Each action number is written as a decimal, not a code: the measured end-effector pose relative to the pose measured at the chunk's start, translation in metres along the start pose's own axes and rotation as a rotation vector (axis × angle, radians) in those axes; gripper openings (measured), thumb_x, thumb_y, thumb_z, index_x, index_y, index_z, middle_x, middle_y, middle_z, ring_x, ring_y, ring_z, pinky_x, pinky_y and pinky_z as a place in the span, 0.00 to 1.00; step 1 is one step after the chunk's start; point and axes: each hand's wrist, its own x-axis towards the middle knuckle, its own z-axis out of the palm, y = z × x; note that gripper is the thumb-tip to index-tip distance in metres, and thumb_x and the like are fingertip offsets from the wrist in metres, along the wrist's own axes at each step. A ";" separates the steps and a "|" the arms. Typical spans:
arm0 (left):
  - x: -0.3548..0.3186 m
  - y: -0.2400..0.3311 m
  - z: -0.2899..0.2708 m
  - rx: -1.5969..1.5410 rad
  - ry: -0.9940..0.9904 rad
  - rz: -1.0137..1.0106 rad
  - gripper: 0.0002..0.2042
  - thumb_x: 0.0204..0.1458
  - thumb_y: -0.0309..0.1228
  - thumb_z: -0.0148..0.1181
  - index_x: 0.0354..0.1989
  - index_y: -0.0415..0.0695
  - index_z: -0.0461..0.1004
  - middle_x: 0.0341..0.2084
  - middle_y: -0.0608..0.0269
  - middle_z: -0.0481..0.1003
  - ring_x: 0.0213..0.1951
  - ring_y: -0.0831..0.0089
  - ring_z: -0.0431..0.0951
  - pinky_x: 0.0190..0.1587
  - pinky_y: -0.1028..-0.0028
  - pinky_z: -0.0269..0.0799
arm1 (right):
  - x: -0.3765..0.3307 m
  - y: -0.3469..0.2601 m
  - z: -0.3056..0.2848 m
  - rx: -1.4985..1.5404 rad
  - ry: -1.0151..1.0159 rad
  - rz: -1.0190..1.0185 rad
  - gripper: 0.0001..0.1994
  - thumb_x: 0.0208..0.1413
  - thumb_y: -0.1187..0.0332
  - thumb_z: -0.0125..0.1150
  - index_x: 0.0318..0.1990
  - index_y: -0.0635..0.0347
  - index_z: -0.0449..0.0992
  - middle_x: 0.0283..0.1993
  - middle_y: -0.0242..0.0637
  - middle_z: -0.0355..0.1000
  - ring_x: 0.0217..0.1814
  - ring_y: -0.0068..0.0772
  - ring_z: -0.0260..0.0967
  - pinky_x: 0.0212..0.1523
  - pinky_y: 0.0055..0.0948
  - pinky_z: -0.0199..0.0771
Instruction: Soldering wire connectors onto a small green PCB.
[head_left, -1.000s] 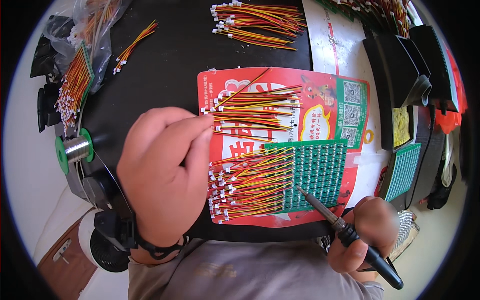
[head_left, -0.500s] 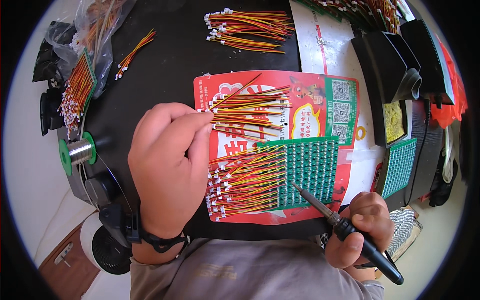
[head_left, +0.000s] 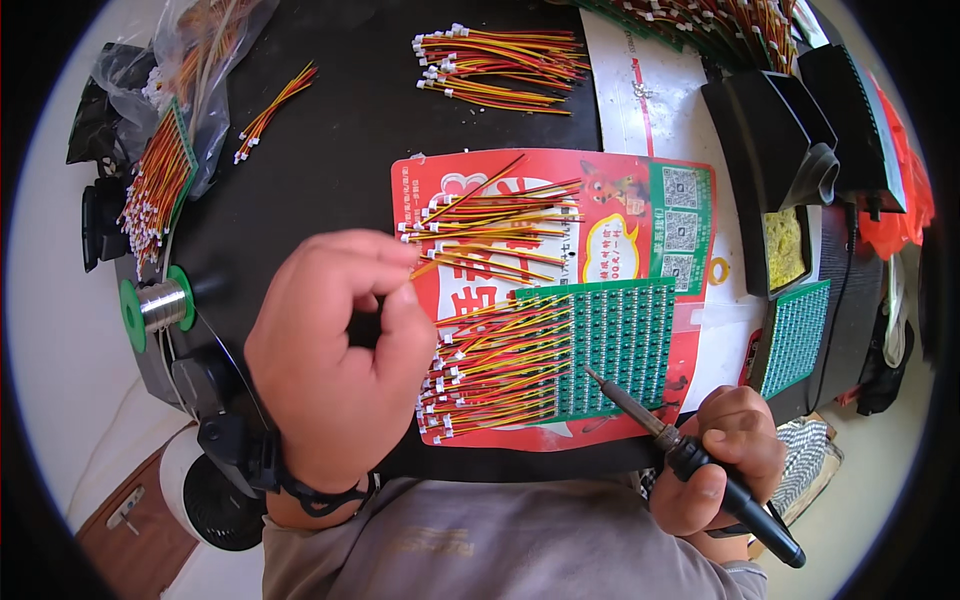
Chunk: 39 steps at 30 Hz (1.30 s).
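Note:
My right hand [head_left: 730, 460] grips a soldering iron [head_left: 690, 458] by its black handle; the metal tip points up and left over a green circuit board panel [head_left: 625, 340]. Many red, yellow and black wire leads [head_left: 500, 350] with white connectors lie across the panel's left part, their connectors to the left. My left hand [head_left: 335, 345] is pinched at the left end of a loose row of similar leads [head_left: 500, 215]. A blurred orange-yellow wire lead [head_left: 428, 267] runs from between its thumb and forefinger; its held end is hidden.
A red printed sheet [head_left: 550, 435] lies under the panel. Beyond it is a bundle of leads [head_left: 500, 65]. On the left stand a solder spool [head_left: 158, 303] and a wired board [head_left: 160, 190]. To the right are an iron stand with yellow sponge [head_left: 787, 248] and another panel [head_left: 797, 338].
My left hand has drawn a little toward me, its fingertips now lower beside the loose leads, uncovering more connectors. My right hand and the soldering iron have hardly moved.

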 end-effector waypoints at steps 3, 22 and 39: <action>-0.007 0.003 -0.001 -0.209 0.013 -0.023 0.09 0.47 0.11 0.60 0.33 0.38 0.72 0.33 0.54 0.79 0.32 0.72 0.79 0.36 0.78 0.73 | 0.001 -0.004 0.000 -0.027 -0.073 0.052 0.13 0.63 0.59 0.54 0.40 0.61 0.66 0.23 0.36 0.60 0.25 0.29 0.58 0.25 0.30 0.58; -0.016 0.031 -0.004 -0.285 -0.345 0.136 0.15 0.42 0.14 0.68 0.40 0.37 0.80 0.30 0.56 0.78 0.26 0.63 0.78 0.28 0.70 0.74 | 0.002 0.001 -0.002 -0.025 -0.087 0.037 0.13 0.62 0.60 0.54 0.41 0.61 0.66 0.23 0.34 0.61 0.24 0.27 0.58 0.25 0.28 0.59; -0.036 0.029 0.015 -0.069 -0.329 0.409 0.16 0.35 0.13 0.65 0.37 0.35 0.81 0.27 0.57 0.77 0.22 0.68 0.74 0.25 0.71 0.69 | 0.006 0.004 -0.002 0.000 -0.077 0.007 0.14 0.53 0.65 0.68 0.38 0.64 0.70 0.21 0.31 0.63 0.19 0.29 0.61 0.18 0.29 0.63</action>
